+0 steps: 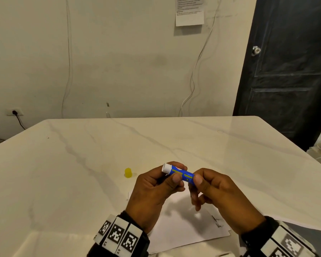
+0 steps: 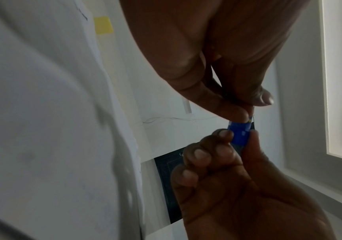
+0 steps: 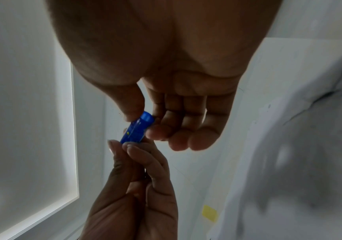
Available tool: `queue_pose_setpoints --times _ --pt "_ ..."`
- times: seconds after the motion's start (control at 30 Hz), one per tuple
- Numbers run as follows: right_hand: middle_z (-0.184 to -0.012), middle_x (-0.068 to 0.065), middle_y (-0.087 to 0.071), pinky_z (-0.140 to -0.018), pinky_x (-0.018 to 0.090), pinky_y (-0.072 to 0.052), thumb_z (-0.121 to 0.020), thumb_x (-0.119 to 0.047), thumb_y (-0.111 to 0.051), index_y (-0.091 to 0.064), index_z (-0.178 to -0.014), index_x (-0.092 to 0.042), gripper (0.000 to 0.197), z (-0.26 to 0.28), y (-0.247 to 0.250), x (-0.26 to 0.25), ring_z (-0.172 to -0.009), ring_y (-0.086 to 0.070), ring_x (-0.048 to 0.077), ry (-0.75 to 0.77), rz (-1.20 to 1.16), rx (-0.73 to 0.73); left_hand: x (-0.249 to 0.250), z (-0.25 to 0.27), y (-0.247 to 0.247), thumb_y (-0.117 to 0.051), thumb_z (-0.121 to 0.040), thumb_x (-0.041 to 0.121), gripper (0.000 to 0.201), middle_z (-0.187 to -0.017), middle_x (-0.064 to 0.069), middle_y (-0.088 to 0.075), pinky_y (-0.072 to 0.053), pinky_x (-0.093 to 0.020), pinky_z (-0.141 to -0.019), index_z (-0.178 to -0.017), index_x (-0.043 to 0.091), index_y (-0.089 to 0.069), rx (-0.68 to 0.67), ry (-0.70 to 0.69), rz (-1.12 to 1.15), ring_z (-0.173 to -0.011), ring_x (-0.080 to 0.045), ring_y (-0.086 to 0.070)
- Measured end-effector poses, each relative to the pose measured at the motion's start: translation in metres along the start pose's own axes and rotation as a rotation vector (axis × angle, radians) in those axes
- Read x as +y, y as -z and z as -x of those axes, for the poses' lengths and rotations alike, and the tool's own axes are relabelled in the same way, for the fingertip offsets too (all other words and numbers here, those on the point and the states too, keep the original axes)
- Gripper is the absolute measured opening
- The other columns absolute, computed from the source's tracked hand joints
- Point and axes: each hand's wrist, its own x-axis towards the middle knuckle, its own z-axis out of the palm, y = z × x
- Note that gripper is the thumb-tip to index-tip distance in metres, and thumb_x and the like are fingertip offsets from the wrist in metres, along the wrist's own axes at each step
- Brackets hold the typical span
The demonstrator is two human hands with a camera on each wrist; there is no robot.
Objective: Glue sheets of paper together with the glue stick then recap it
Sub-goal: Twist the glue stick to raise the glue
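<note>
A blue glue stick is held level above the white paper sheets, its bare white end pointing left. My left hand grips it near that end, thumb on top. My right hand pinches its blue base between thumb and fingertips. The yellow cap stands alone on the table, left of both hands. In the left wrist view the glue stick shows between the two hands, and the cap lies far off. In the right wrist view the glue stick has its blue base towards the camera.
The white marble table stretches out ahead and to both sides of my hands. Its far edge meets a pale wall with hanging cables. A dark door stands at the back right, past the table corner.
</note>
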Motion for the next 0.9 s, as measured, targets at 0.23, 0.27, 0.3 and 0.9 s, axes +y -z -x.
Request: queue_pose_setpoints --times 0.23,0.27,0.3,0.9 --pt "-0.058 0.014 -0.054 -0.06 0.031 -0.052 -0.091 -0.057 -0.04 -0.059 -0.068 -0.009 0.056 0.0029 -0.0039 -0.0071 -0.056 -0.053 0.029 -0.108 -0.034 -0.038 -0.0001 0.001 -0.0019 -0.078 -0.071 0.037 0.027 -0.099 -0.007 -0.076 -0.056 -0.026 -0.074 -0.094 0.023 -0.079 -0.007 0.008 0.019 -0.073 -0.014 -0.067" --pt "-0.063 0.013 -0.058 -0.062 0.033 -0.053 -0.093 -0.055 -0.04 -0.063 -0.08 -0.007 0.055 0.0018 -0.0045 -0.0063 -0.058 -0.055 0.028 -0.095 -0.033 -0.035 0.0006 0.0008 -0.0014 -0.075 -0.069 0.036 0.027 -0.098 -0.007 -0.076 -0.056 -0.026 -0.074 -0.093 0.024 -0.079 0.004 0.006 0.012 -0.072 -0.014 -0.066" --pt "-0.068 0.011 -0.062 -0.063 0.035 -0.054 -0.096 -0.054 -0.043 -0.064 -0.093 -0.008 0.051 0.0007 -0.005 -0.0054 -0.061 -0.058 0.027 -0.076 -0.037 -0.03 0.001 0.0004 -0.0005 -0.073 -0.067 0.036 0.028 -0.096 -0.007 -0.076 -0.056 -0.026 -0.074 -0.092 0.025 -0.079 0.016 0.005 0.005 -0.071 -0.014 -0.066" --pt "-0.073 0.011 -0.07 -0.066 0.039 -0.06 -0.088 -0.049 -0.059 -0.066 -0.099 -0.008 0.042 -0.0005 -0.0017 -0.0059 -0.065 -0.066 0.026 -0.006 -0.004 0.033 0.0028 -0.0008 -0.0004 -0.072 -0.066 0.035 0.029 -0.094 -0.006 -0.076 -0.055 -0.023 -0.071 -0.091 0.022 -0.079 0.024 0.015 0.02 -0.069 -0.012 -0.065"
